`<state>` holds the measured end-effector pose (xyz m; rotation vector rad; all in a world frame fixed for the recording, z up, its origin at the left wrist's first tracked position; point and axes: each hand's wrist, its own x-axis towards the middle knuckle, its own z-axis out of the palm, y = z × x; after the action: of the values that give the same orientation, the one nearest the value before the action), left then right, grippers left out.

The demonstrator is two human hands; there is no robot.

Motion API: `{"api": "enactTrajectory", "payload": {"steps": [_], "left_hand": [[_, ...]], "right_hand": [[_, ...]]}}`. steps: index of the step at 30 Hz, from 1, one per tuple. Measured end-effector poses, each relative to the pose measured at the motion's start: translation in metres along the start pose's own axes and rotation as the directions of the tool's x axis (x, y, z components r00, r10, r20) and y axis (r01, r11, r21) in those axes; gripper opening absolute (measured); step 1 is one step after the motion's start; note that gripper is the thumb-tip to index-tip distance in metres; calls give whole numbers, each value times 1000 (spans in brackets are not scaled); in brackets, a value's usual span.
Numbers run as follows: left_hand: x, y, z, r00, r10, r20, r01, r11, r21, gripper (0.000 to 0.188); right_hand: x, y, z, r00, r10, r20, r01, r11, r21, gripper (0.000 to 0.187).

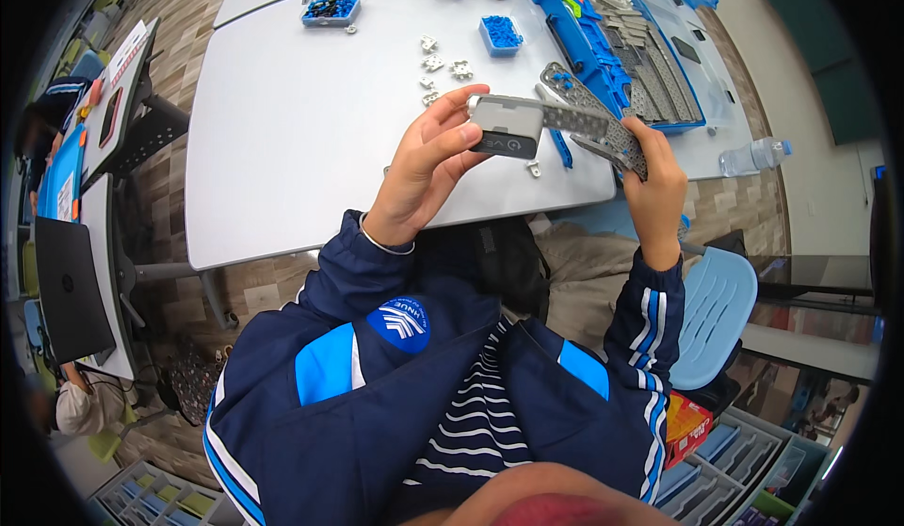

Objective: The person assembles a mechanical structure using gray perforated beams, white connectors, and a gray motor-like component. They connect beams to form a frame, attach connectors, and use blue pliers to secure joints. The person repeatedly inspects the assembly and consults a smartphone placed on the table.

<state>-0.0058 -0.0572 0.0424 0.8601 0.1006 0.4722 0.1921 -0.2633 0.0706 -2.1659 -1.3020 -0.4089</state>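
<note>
one grey block [506,114] is at one o'clock, pinched in the left hand [421,166]; at two o'clock the right hand [656,187] grips grey bars [617,140] full of holes. a short bar [576,121] seems already joined to the block; white connectors [460,70] at twelve o'clock lie loose on the tabletop [282,149], unattached, so some joining looks left to do.

Over the tabletop's [282,149] near edge, the left hand [426,163] pinches between thumb and fingers; by its near-right corner, the right hand [656,187] grips, its thumb hard to make out.
</note>
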Motion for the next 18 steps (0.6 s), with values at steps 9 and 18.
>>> {"api": "enactTrajectory", "payload": {"steps": [9,18], "left_hand": [[5,-30,16,958,-281,-63,205,819,-536,73],[1,-30,15,1000,-10,-29,15,983,181,64]], "right_hand": [[-2,4,6,992,-73,-99,58,987,-149,59],[-8,5,16,993,-71,-99,51,980,-191,59]]}}
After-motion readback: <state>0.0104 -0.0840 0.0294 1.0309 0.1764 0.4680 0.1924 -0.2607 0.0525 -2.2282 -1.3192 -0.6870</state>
